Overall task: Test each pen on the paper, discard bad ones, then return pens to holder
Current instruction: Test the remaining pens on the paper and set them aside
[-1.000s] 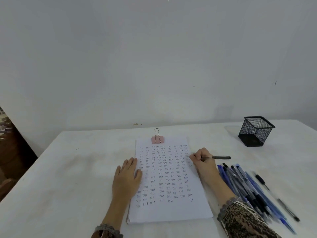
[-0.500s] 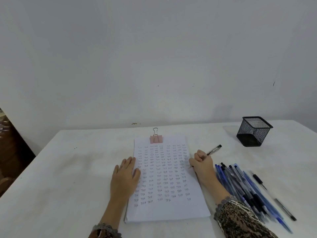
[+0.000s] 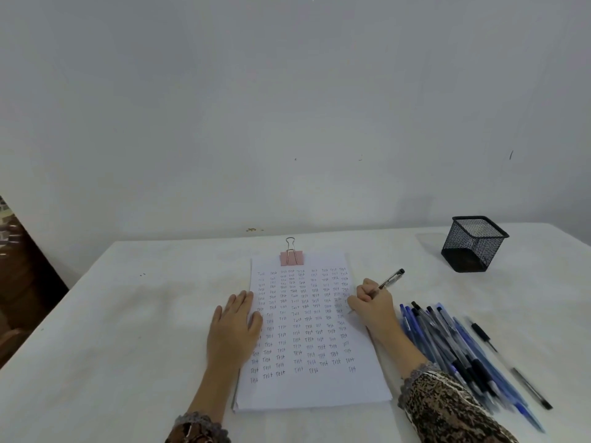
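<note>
Fingers (image 3: 364, 291) of the right hand (image 3: 374, 306) are curled tight around a clear-barrelled pen with a black end (image 3: 391, 278), pinching it in a writing grip. I read the pen's tip as pointing down at the right edge of the white sheet of paper (image 3: 316, 390). The tip is too small for me to confirm contact. The barrel slants up and away to the right.

On the left hand (image 3: 235, 327), the fingers lie straight and close together. The thumb overlaps the paper's left edge, and the palm rests on the white table (image 3: 112, 314).

The paper carries rows of small handwritten "Test" marks. A pink binder clip with a wire handle (image 3: 291, 255) holds its far edge.

Just right of the right forearm, a loose pile of blue and black pens (image 3: 447, 343) lies on the table. One slim black-and-clear pen (image 3: 511, 369) lies apart, beside the pile. A black wire-mesh square holder (image 3: 473, 244) stands at the far right, well apart from both.
</note>
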`<state>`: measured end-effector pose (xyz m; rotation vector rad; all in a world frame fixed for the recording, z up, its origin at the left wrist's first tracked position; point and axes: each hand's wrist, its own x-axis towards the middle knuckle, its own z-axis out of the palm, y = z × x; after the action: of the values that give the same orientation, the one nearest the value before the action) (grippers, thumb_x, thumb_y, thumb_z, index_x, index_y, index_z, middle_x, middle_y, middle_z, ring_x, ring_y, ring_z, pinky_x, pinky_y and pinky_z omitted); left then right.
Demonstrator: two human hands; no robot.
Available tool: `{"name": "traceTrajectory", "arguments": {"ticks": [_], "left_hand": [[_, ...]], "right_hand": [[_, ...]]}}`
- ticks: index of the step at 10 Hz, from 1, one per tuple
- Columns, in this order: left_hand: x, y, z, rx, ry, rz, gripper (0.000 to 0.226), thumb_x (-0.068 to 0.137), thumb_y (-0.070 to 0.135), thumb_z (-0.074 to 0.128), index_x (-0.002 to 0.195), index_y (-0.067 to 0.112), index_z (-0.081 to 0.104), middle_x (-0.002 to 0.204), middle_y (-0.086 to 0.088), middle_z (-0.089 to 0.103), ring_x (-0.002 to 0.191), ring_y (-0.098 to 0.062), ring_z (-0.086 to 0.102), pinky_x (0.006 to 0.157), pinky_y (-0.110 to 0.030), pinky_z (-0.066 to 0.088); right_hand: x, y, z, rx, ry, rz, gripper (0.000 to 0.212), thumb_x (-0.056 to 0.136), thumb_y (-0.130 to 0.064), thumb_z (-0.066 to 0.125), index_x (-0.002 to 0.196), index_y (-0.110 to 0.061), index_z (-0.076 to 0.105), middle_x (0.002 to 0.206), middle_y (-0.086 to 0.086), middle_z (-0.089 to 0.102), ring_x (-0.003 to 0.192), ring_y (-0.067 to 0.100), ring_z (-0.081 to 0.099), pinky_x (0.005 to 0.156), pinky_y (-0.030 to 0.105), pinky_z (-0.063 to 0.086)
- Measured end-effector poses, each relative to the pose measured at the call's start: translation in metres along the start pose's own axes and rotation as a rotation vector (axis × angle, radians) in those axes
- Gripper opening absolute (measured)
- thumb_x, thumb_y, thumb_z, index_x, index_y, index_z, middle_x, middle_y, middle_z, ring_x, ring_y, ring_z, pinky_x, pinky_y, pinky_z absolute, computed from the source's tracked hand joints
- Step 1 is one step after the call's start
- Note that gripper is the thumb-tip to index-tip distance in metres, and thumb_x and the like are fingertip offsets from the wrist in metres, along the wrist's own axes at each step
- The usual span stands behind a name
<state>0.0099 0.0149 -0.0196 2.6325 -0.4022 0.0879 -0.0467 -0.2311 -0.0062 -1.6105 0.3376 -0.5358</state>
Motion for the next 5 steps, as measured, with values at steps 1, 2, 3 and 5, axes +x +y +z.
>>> {"name": "traceTrajectory", "arguments": {"ticks": [1,2,3,5], "left_hand": [[-0.0004,0.0006,-0.0005,-0.004,0.003,0.0,0.051,0.098,0.032,0.028,0.146,0.02,0.019,0.154,0.005,0.018,0.142,-0.01,0.01,0.115,-0.03,0.002],[-0.0002,0.0006,-0.001,-0.006,0.007,0.005,0.053,0.096,0.036,0.024,0.146,0.019,0.02,0.153,0.005,0.019,0.142,-0.01,0.011,0.116,-0.03,0.003],[0.0003,0.0003,-0.001,-0.01,0.006,0.002,0.051,0.097,0.031,0.029,0.146,0.019,0.02,0.153,0.005,0.019,0.142,-0.01,0.01,0.115,-0.03,0.002],[-0.0002,0.0001,-0.0002,-0.018,0.013,0.008,0.051,0.097,0.03,0.03,0.146,0.019,0.02,0.153,0.005,0.019,0.142,-0.01,0.01,0.116,-0.03,0.002]], "right_hand": [[-0.0011,-0.001,-0.0014,0.008,-0.003,0.0,0.057,0.064,0.021,0.05,0.046,-0.025,0.021,0.057,-0.004,0.019,0.047,0.002,0.021,0.056,0.016,0.026],[-0.0013,0.0004,-0.0019,-0.021,0.065,-0.015,0.056,0.066,0.025,0.048,0.049,-0.021,0.02,0.056,-0.002,0.018,0.048,0.003,0.021,0.061,0.019,0.026],[0.0002,-0.0001,-0.0004,-0.039,0.058,-0.011,0.055,0.066,0.024,0.049,0.048,-0.02,0.021,0.058,-0.003,0.021,0.053,0.008,0.021,0.06,0.022,0.022],[-0.0014,-0.0021,-0.0008,-0.056,0.062,-0.01,0.054,0.066,0.025,0.048,0.05,-0.018,0.02,0.056,-0.004,0.02,0.048,0.003,0.022,0.059,0.019,0.025]]}}
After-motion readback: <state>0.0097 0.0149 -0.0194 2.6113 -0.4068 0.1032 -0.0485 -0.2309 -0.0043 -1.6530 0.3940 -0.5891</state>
